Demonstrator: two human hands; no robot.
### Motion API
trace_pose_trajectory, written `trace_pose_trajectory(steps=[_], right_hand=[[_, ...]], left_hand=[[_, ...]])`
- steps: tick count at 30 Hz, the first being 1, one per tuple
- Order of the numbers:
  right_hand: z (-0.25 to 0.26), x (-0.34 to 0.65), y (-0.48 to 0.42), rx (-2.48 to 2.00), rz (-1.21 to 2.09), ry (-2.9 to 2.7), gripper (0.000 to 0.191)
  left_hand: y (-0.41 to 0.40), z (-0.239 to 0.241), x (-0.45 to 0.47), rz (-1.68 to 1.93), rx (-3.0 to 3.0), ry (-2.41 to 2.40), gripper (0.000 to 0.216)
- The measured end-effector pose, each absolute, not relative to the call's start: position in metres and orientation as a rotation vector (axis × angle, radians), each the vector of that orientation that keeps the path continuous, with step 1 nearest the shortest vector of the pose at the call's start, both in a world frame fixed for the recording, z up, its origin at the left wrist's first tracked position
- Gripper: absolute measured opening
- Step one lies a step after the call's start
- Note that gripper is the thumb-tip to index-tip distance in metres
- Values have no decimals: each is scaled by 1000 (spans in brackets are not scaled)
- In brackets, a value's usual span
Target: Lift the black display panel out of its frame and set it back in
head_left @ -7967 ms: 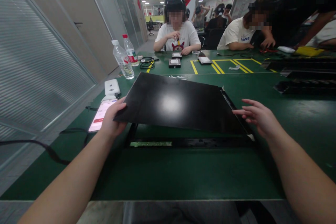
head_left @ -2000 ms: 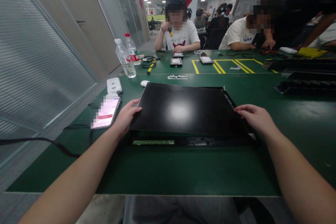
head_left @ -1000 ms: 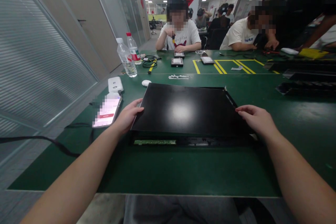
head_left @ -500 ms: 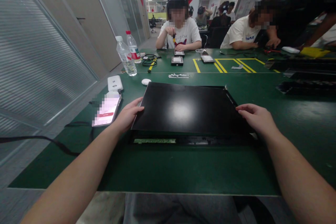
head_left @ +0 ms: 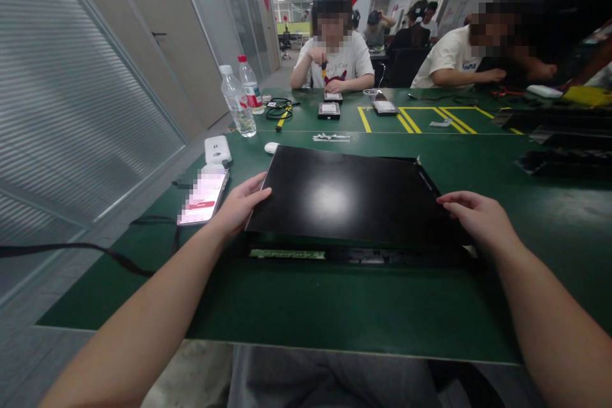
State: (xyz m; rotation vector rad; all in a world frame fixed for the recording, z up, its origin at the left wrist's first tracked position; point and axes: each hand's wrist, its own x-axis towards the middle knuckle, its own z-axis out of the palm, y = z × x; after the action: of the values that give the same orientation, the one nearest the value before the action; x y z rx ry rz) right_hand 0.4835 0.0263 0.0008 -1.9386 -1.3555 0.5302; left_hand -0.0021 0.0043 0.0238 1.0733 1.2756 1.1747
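Note:
A large black flat panel [head_left: 349, 194] lies on a black frame [head_left: 363, 257] on the green table [head_left: 335, 306]. A narrow green circuit strip [head_left: 287, 254] shows along the frame's near edge. My left hand [head_left: 239, 207] grips the panel's left edge, thumb on top and fingers beneath. At the right edge my right hand [head_left: 475, 220] holds the panel, fingers curled over its near corner. The panel sits almost flat, its near edge slightly above the frame.
A lit phone [head_left: 203, 197], a white power bank [head_left: 217, 149] and a black cable [head_left: 95, 252] lie to the left. Two water bottles [head_left: 238, 108] stand further back. Other people sit across the table working on small devices [head_left: 329, 110]. Black panels [head_left: 564, 162] rest at the right.
Eight seconds ago the panel was tilted up and my right hand hovered open beside it. It has since come down nearly flat, and both hands hold its edges. My view shifted slightly left.

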Motion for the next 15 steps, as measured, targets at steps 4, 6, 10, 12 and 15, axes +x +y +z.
trace_pose_trajectory(steps=[4,6,10,12,15], right_hand=[[3,482,25,-1916,611,-1312,32],[3,482,25,-1888,639,-1286,32],[1,484,27,-1850,662,-1245,31],[-1,486,29,-1858,669,-1230,31],[-8,492,32,-1849,624,-1284,31]], left_hand=[[13,10,-17,1169,1355,1455,71],[17,4,-23,1119,1490,1582,68],[21,-6,-30,980,1619,1692,69],[22,-9,-31,908,1685,1746,70],[22,-10,-31,807,1777,1808,72]])
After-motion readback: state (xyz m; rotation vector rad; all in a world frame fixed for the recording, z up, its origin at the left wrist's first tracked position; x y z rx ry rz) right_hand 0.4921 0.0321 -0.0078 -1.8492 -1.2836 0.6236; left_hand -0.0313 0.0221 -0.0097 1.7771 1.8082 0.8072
